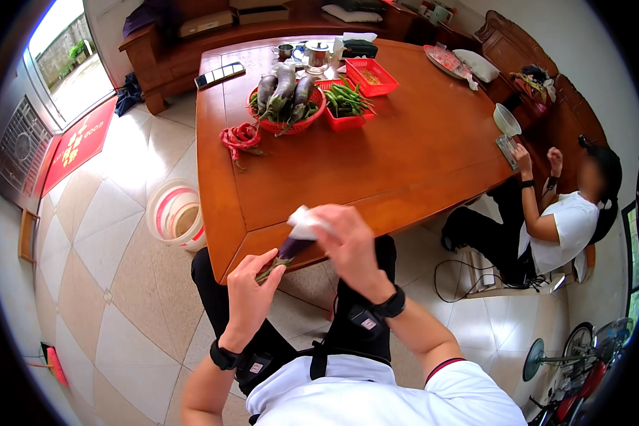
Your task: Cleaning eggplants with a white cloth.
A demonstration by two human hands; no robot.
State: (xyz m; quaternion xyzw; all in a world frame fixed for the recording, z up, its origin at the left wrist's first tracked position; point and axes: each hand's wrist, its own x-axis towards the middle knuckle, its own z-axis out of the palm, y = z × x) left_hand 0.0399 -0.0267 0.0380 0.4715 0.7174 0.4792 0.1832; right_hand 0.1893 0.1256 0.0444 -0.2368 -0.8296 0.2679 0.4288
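Over the table's near edge, my left hand (254,285) is closed round the green stem end of a dark purple eggplant (295,246). My right hand (350,248), slightly blurred, grips a crumpled white tissue (304,222) at the eggplant's other end. The tissue hides that end, and my fingers partly cover the tissue. Farther up the wooden table (305,177), more eggplants (284,89) are piled in a round red basket (302,126). Beside that basket lie dried-looking, curled red chili peppers (241,138).
Green chilies (346,99) fill a red basket; another red basket (371,76) stands behind. A phone (220,75), metal teapot (316,55) and cup (285,51) lie farther back. A bucket (176,215) stands left on the floor. At right, a person (547,220) sits near a bowl (506,119).
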